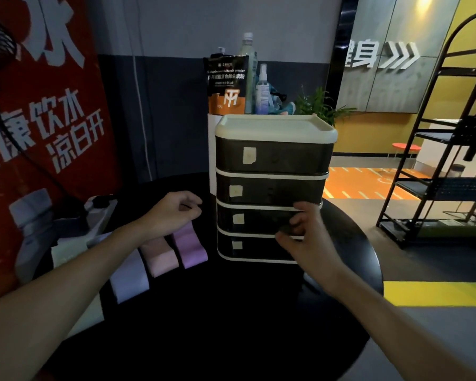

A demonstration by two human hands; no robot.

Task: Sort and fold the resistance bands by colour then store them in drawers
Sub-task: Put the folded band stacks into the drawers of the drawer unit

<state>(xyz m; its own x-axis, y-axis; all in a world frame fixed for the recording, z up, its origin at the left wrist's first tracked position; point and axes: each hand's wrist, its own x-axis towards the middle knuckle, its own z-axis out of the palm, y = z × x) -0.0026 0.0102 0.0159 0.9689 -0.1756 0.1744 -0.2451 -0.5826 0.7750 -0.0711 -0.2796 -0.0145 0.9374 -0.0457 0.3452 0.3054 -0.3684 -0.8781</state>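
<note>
**Hands at the drawer tower, bands laid in a row**

A round, glossy black table [231, 320] fills the lower centre of the frame. On its far side stands a boxy plastic drawer unit [275, 127] with a cream frame, a lipped lid and rounded corners. It holds four smoky, translucent dark drawers, each with a small pale paper label. All sit flush, and their contents cannot be made out.

The right hand [305, 240] is at the right end of the third drawer [259, 220], fingers curled against its front. Whether they actually grip it cannot be told.

The left hand [173, 213] hovers left of the unit, fingers loosely curled and holding nothing, just above the purple band [190, 248].

The folded, matte fabric bands lie side by side at centre left: purple, then the pink band [160, 257], the lavender band [129, 281] and the pale green band [66, 253].
</note>
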